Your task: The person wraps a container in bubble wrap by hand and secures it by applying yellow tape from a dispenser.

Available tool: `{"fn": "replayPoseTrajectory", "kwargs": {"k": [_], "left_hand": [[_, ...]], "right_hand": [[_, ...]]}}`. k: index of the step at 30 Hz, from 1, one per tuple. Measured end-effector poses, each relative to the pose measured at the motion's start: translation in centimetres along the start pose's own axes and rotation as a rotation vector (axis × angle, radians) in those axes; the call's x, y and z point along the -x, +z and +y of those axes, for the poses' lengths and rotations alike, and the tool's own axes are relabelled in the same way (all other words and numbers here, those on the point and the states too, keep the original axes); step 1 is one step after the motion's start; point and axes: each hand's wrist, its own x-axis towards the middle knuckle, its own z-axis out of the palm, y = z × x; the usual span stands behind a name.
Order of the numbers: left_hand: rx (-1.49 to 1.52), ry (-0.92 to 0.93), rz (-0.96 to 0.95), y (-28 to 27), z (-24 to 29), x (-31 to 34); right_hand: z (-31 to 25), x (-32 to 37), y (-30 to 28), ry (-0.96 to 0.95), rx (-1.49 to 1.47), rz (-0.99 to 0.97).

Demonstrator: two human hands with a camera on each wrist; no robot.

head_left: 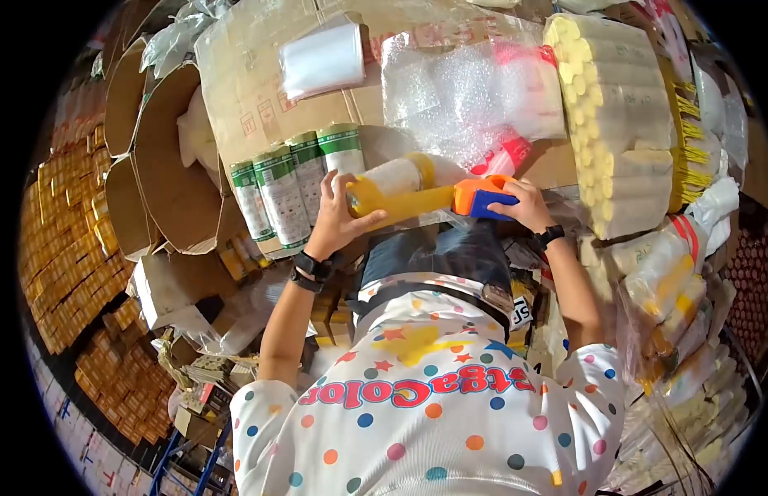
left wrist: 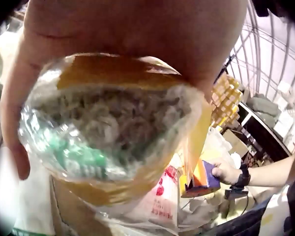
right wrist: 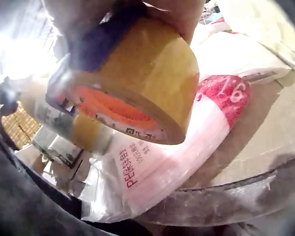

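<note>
My left hand grips one end of a plastic-wrapped cylindrical package, which has yellow packing tape around both ends. Through the clear wrap in the left wrist view, the round end shows grey-brown and green contents. In my right hand is an orange and blue tape dispenser. The right wrist view shows its thick tape roll with an orange core. A strip of yellow tape stretches from the dispenser to the package end by my left hand.
Several white-and-green wrapped cylinders stand left on the cardboard. Bubble wrap and a red-and-white plastic bag lie beyond the hands. A tall bundle of cream rolls is at the right, open cartons at the left.
</note>
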Motion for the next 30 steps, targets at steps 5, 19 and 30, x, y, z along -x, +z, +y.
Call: {"fn": "replayPoseTrajectory", "kwargs": {"k": [5, 19, 30], "left_hand": [[0.253, -0.144, -0.026, -0.8, -2.1, 0.9], [0.862, -0.361, -0.046, -1.0, -9.1, 2.0], [1.410, -0.318, -0.139, -7.0, -5.3, 7.4]], "right_hand": [[-0.9, -2.1, 1.6, -0.041, -0.016, -0.045], [4.4, -6.2, -3.5, 0.152, 0.042, -0.108], [-1.7, -5.6, -12.9, 0.214, -0.199, -0.193]]}}
